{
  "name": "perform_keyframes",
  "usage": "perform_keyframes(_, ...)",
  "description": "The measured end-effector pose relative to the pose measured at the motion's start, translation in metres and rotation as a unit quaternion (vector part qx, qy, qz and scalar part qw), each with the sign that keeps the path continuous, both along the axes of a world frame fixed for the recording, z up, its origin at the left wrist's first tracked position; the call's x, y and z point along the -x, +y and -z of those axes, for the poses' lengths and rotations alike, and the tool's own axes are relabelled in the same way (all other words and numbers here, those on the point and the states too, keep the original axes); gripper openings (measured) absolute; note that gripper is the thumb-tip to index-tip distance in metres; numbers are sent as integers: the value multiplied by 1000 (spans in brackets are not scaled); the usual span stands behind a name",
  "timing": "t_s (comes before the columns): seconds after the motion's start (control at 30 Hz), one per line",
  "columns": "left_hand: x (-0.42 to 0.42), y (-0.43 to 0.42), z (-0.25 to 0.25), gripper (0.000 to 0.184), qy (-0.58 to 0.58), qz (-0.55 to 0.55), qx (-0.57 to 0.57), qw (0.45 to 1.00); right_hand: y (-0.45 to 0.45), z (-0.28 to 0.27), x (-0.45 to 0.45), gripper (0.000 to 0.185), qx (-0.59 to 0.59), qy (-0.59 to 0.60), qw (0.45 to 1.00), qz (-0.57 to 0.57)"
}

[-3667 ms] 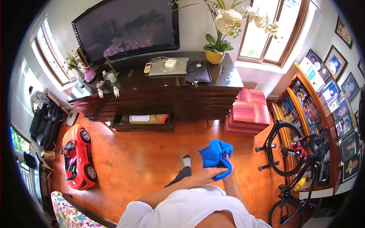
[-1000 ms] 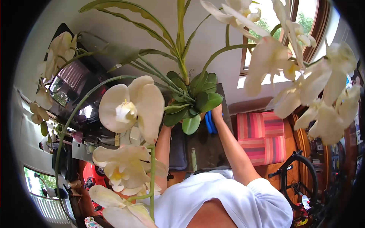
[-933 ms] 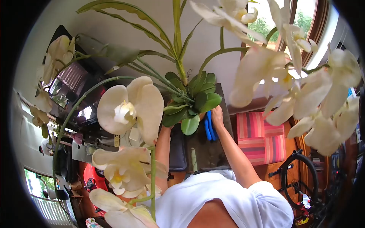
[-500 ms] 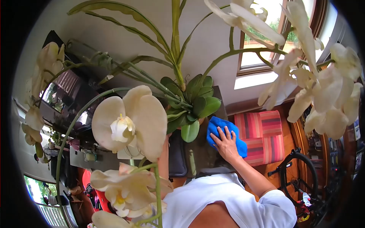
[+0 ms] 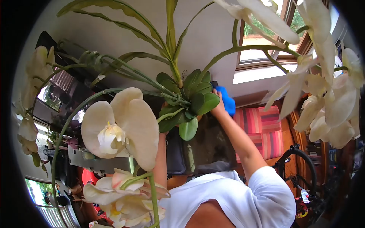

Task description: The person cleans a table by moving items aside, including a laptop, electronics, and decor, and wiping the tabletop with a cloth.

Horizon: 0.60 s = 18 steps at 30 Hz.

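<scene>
A blue cloth (image 5: 226,100) lies bunched at the far right corner of the dark tabletop (image 5: 213,140). My right hand (image 5: 218,106) is on the cloth, its arm stretched forward; orchid leaves cover part of the hand. A potted orchid (image 5: 188,98) with broad green leaves and large cream flowers stands in front of me, its pot mostly hidden. My left forearm (image 5: 161,159) reaches up beside the orchid, and my left hand is almost wholly hidden behind leaves and petals, so its fingers do not show.
Long orchid stems and a big cream bloom (image 5: 121,127) hang close to the camera. Right of the table is a striped red cushion (image 5: 262,133), with a bicycle wheel (image 5: 304,167) nearer me. A dark screen (image 5: 61,95) stands at left, a window (image 5: 266,49) at upper right.
My right hand has moved forward and slightly left with the blue cloth, from the table's right side to its far corner. My right arm is now straighter; the view has shifted slightly.
</scene>
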<state>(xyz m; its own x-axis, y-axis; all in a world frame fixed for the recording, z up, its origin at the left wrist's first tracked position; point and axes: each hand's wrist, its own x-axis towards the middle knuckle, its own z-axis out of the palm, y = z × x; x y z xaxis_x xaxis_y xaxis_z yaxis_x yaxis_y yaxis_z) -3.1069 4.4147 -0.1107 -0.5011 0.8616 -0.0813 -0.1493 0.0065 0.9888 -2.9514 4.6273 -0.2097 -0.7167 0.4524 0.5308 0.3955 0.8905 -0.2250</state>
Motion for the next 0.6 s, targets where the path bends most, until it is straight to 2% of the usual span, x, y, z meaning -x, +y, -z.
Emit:
perform_keyframes(0.07, 1, 2, -1, 54, -5, 2, 2, 1000, -52, 9, -44, 33, 32, 54, 998, -16)
perform_keyframes(0.1, 1, 2, 0, 54, -6, 2, 2, 1000, -83, -8, -71, 37, 117, 28, 992, -29)
perform_keyframes(0.13, 2, 2, -1, 54, -7, 2, 4, 1000, -108, -22, -97, 41, -2, -84, 996, -31)
perform_keyframes(0.2, 2, 2, -1, 54, -9, 2, 8, 1000, -144, -49, -139, 40, 114, -91, 979, -141)
perform_keyframes(0.27, 1, 1, -2, 54, -8, 2, 11, 1000, -151, -51, -163, 38, 166, -127, 939, -273)
perform_keyframes(0.33, 1, 0, -2, 54, -5, 3, 15, 1000, -127, -45, -163, 36, 99, -137, 933, -319)
perform_keyframes(0.37, 1, 1, -1, 54, -5, 4, 16, 1000, -105, -34, -152, 37, 101, -166, 936, -294)
perform_keyframes(0.4, 1, -1, -1, 55, -4, 4, 20, 1000, -82, -22, -137, 38, 86, -104, 960, -244)
perform_keyframes(0.43, 2, -1, -1, 55, -2, 2, 23, 1000, -55, -26, -118, 37, 42, -126, 973, -188)
perform_keyframes(0.47, 1, -1, 0, 55, -1, 1, 27, 1000, -33, -29, -98, 34, 82, -62, 984, -147)
perform_keyframes(0.5, 0, -1, 0, 55, -1, 0, 28, 1000, -12, -28, -75, 32, 86, -63, 988, -108)
perform_keyframes(0.6, 0, -2, -3, 55, -1, -3, 38, 999, -16, -24, -52, 28, 82, -67, 994, -38)
